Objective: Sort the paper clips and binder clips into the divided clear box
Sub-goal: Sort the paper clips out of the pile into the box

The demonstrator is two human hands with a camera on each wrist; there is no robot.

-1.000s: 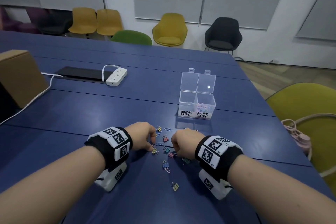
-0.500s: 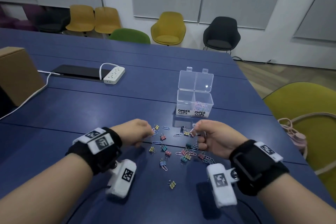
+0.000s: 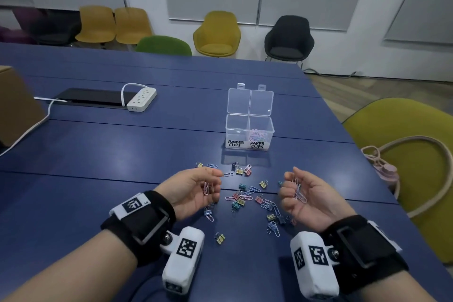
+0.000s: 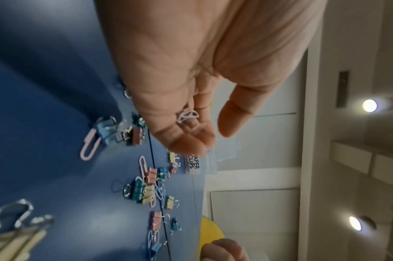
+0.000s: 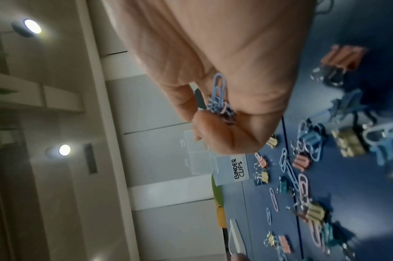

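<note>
The divided clear box [image 3: 249, 135] stands open on the blue table [image 3: 98, 179]. Pastel paper clips lie in its right half, labelled PAPER CLIPS; the left half, labelled BINDER CLIPS [image 5: 239, 170], looks empty. A loose pile of paper clips and binder clips [image 3: 245, 195] lies between my hands. My left hand [image 3: 210, 184] hovers left of the pile, palm turned in, fingers curled round a pink paper clip [image 4: 187, 115]. My right hand [image 3: 290, 179] hovers right of the pile and grips several blue and pink paper clips [image 5: 220, 95].
A white power strip [image 3: 141, 100] and a black panel [image 3: 90, 97] lie at the far left, beside a cardboard box [image 3: 14, 105]. An olive chair [image 3: 404, 135] with a pink bottle [image 3: 388, 174] stands off the table's right edge. One yellow binder clip [image 3: 220, 238] lies near me.
Both hands have lifted off the pile, moved apart and turned palm inward. Each now holds paper clips taken from the table.
</note>
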